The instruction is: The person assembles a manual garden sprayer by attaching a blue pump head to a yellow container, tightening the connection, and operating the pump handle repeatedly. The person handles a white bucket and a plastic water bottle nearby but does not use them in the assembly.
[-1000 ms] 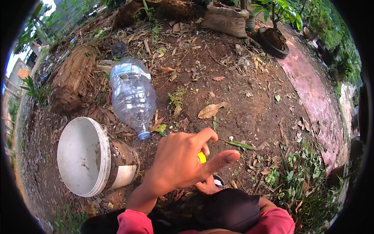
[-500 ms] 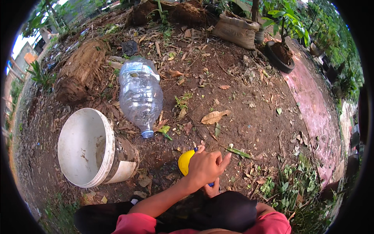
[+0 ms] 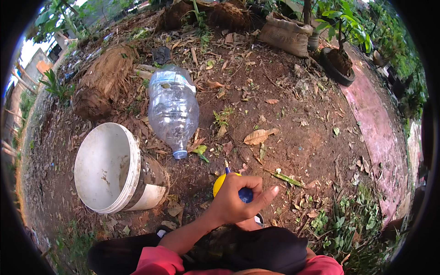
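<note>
Between my knees is a pump sprayer with a yellow body (image 3: 220, 184), a thin blue-and-brass nozzle (image 3: 227, 167) and a round blue knob (image 3: 246, 195). Fingers of my left hand (image 3: 238, 198) are curled around the knob, its thumb stretched out to the right. My right hand (image 3: 250, 224) is low behind the left one, at the sprayer's handle side. Most of its fingers are hidden by my left hand and my knee. To the left, a white bucket (image 3: 153, 195) lies tipped with its mouth toward me, dirty inside.
A large clear plastic bottle (image 3: 174, 107) lies beyond the bucket, its blue-rimmed neck toward me. Further off are a log (image 3: 105, 82), a soil-filled sack (image 3: 286, 36) and a potted plant (image 3: 337, 64). Dry leaves litter the soil; a pink strip (image 3: 371, 123) runs along the right.
My left hand has shifted on the sprayer, and the blue knob now shows between its fingers and thumb. The whole view has moved slightly, so the surroundings sit further right.
</note>
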`<state>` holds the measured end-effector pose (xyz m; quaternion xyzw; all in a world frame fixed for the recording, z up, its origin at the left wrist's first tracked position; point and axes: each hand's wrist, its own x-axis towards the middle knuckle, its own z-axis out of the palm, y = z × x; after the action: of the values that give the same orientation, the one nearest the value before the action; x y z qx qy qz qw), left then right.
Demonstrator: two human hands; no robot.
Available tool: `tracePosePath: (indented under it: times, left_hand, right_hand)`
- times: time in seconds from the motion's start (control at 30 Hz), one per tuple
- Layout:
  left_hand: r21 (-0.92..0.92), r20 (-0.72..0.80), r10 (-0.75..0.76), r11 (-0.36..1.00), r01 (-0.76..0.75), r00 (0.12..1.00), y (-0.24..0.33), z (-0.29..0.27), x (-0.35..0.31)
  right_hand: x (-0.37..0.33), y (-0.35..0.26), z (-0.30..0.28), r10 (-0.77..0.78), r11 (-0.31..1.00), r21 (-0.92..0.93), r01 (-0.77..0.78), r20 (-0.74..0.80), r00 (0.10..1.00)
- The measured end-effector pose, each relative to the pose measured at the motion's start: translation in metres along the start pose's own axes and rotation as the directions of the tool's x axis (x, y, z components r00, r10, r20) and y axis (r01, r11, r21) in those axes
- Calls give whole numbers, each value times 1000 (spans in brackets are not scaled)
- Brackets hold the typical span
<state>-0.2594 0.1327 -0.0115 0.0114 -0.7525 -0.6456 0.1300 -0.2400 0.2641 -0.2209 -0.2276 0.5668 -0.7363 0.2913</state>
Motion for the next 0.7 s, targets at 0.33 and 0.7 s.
tracePosePath:
  times: [0.33,0.7]
  left_hand:
    - [702,230,-247,712,15,941,38,-20,30]
    - [492,218,-35,867,-78,975,21,-29,24]
  right_hand:
    - [-36,-5,-24,417,909,-56,-414,196,888]
    - [-74,15,-67,708,657,-123,-743,439,553]
